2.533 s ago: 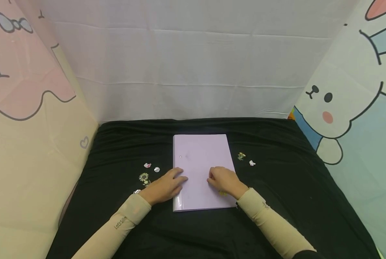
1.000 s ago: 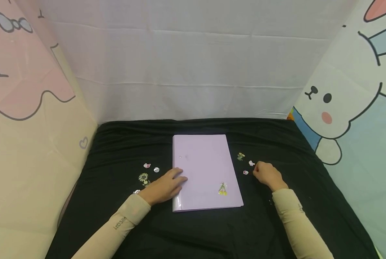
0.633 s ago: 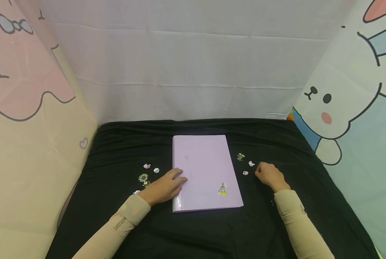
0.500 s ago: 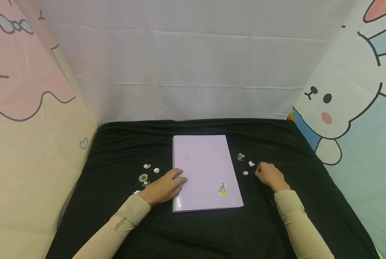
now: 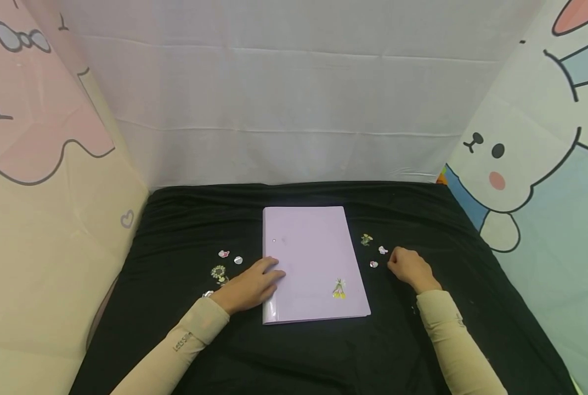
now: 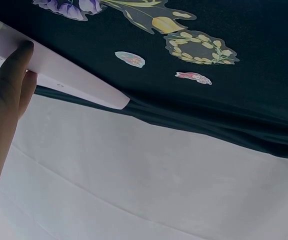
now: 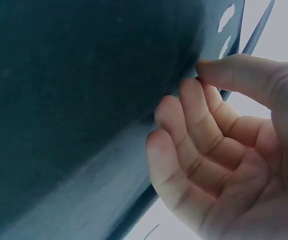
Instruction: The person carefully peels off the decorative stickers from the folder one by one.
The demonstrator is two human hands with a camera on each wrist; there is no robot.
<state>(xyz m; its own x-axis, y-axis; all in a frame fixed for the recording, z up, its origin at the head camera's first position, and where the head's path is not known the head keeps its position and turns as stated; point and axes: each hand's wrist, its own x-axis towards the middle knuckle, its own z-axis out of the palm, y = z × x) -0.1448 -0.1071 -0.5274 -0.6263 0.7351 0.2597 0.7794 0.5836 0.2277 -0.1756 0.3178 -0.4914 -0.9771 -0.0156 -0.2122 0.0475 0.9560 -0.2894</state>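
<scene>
A lilac folder [image 5: 307,247] lies closed on a black cloth [image 5: 294,356]. My left hand [image 5: 249,282] rests on its left edge with spread fingers. A yellow flower sticker [image 5: 339,288] is on the lower right of the cover. My right hand [image 5: 414,270] rests on the cloth to the right of the folder. In the right wrist view its fingers [image 7: 170,117] are loosely curled and the thumb tip is close to them; nothing shows between them. Nearest to it are a small white-and-pink sticker [image 5: 383,250] and a red-and-white sticker [image 5: 374,264].
A green-and-yellow flower sticker [image 5: 366,240] lies right of the folder. On the left are a wreath sticker [image 6: 201,48], a yellow tulip sticker [image 6: 164,24], a purple flower sticker [image 6: 69,10] and several smaller ones. Printed cloth walls stand around the table.
My right hand has moved off the folder to the right, uncovering the yellow flower sticker. The red-and-white sticker now lies beside the folder. My left hand stays put.
</scene>
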